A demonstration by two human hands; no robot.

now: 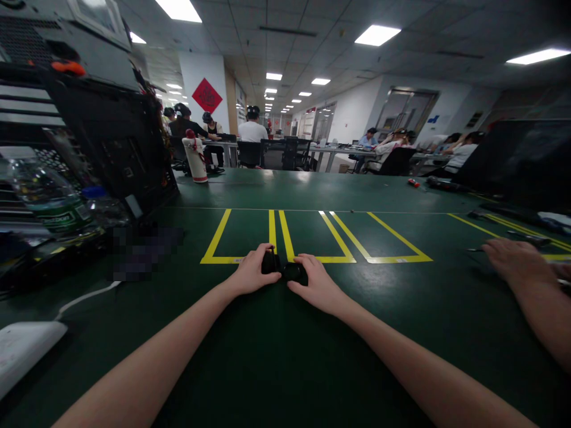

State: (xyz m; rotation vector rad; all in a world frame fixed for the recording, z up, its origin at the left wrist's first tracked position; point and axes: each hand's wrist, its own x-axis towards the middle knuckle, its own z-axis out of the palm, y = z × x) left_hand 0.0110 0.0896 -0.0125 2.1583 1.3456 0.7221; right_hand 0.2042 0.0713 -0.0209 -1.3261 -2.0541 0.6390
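Observation:
My left hand is closed around a small black boxy object, thumb on the near side and fingers over the far side. Close beside it, my right hand grips a small black rounded object between thumb and fingers. A narrow gap separates the two dark pieces, and their exact kind cannot be made out. Both hands rest low over the green tabletop, at the near edge of the yellow tape outlines.
At left stand a black computer case, water bottles and a white power strip. A co-worker's hand is at the right among metal tools. A white cylindrical bottle stands at the far edge. Several people sit beyond.

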